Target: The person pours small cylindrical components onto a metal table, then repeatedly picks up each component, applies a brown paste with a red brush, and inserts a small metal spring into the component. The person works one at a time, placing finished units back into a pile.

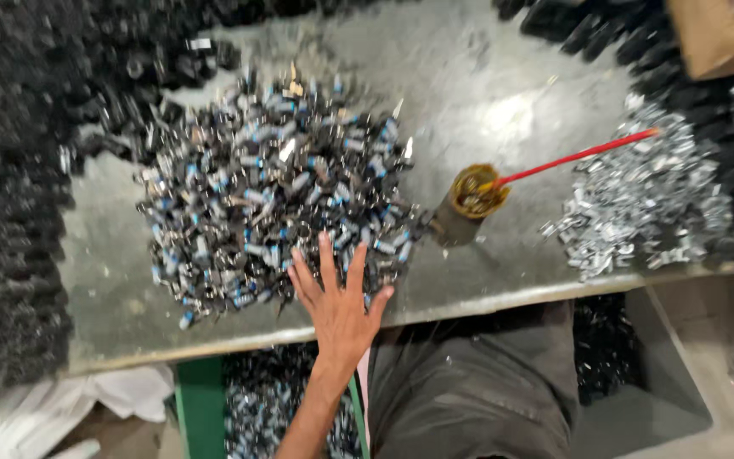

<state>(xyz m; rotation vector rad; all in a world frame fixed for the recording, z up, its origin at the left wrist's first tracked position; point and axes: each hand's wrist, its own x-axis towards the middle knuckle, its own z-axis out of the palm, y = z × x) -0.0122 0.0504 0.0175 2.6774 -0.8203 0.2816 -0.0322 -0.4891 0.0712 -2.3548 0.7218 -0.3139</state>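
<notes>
Hand in view: one hand [339,306] is reaching up from the bottom edge, forearm entering at the lower middle; which of the person's hands it is, the picture is not telling clearly, though the thumb is lying on the right side.
Grip: fingers [326,255] are spreading wide and flat, holding nothing; the fingertips are resting on the near edge of the pile.
Pile: a heap of small metal parts [269,183], silver and black with blue bits, is lying on the left-middle of the table and is touching the hand.
Table: a grey worn tabletop [486,93] is carrying everything; its near edge is running just under the palm.
Cup: a small round container [467,204] with yellowish contents is standing right of the pile, near the hand but apart from it.
Stick: a red stick [584,155] is leaning out of the cup toward the upper right.
Second pile: shiny silver clips [647,204] are lying at the right, well apart from the hand.
Dark parts: black pieces [10,221] are filling the left side.
Box: a cardboard box [711,34] is sitting at the top right corner.
Other hand: not showing.
</notes>
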